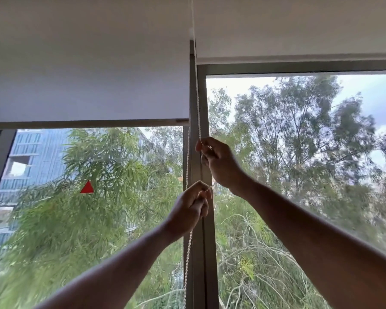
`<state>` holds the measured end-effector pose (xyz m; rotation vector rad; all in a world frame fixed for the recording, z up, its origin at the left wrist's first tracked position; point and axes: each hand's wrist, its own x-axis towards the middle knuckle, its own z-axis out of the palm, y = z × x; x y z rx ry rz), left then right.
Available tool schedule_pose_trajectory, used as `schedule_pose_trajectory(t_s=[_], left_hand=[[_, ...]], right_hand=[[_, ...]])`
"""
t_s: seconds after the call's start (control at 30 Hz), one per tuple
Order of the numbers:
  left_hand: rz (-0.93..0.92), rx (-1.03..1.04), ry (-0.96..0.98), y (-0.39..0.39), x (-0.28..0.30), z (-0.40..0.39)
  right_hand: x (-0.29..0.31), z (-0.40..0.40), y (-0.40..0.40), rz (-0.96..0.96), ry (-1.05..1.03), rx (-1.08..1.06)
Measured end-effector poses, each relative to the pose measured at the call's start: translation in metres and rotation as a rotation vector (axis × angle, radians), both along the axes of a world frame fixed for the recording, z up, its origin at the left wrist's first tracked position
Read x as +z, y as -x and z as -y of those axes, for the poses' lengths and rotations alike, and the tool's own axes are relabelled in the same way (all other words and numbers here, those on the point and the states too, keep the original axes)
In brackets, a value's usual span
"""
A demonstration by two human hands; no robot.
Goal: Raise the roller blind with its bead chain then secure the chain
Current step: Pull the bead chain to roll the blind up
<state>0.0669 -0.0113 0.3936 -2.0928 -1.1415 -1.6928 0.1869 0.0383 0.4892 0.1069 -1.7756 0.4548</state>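
A white roller blind covers the top of the left window pane, its bottom bar roughly two fifths of the way down the view. A white bead chain hangs along the grey window post between the two panes. My right hand is closed around the chain higher up. Lower down, my left hand is closed around it too, and the chain continues below that fist. A second strand runs just left of the post.
A second white blind over the right pane is rolled higher, ending near the top frame. The grey post stands between the panes. Trees and a building lie beyond the glass; a red triangle sticker is on the left pane.
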Motion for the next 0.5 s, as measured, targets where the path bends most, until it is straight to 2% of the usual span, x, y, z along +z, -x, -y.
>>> schedule_pose_trajectory(t_s=[0.13,0.27,0.5], left_hand=[[0.113,0.059,-0.005,0.012,0.025,0.011],[0.295,-0.053,-0.078,0.003,0.068,0.029],[0.443,-0.224,0.080,-0.031,0.116,0.049]], right_hand=[[-0.018,-0.009,-0.003,0.015,-0.139,-0.124],[-0.037,-0.013,-0.002,0.044,-0.235,-0.245],[-0.070,-0.013,0.006,0.083,-0.342,-0.281]])
